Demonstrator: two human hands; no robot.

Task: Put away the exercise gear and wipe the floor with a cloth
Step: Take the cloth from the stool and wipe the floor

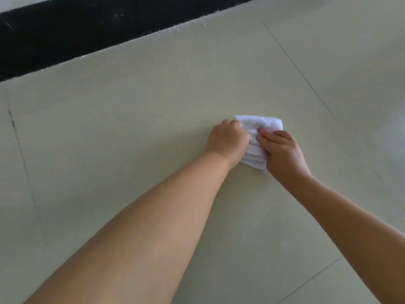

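Note:
A folded white cloth (257, 130) lies flat on the pale tiled floor (153, 119), in the middle of the view. My left hand (228, 139) is curled into a fist that grips the cloth's left edge. My right hand (282, 150) lies on the cloth's right side with its fingers pressed flat over the folds. Both forearms stretch out from the bottom of the view. No exercise gear is in view.
A black skirting strip (87, 34) runs along the wall at the top left, with small bits of debris (175, 34) at its foot. Thin grout lines cross the tiles. A pale glare patch (385, 128) shows on the floor at the right.

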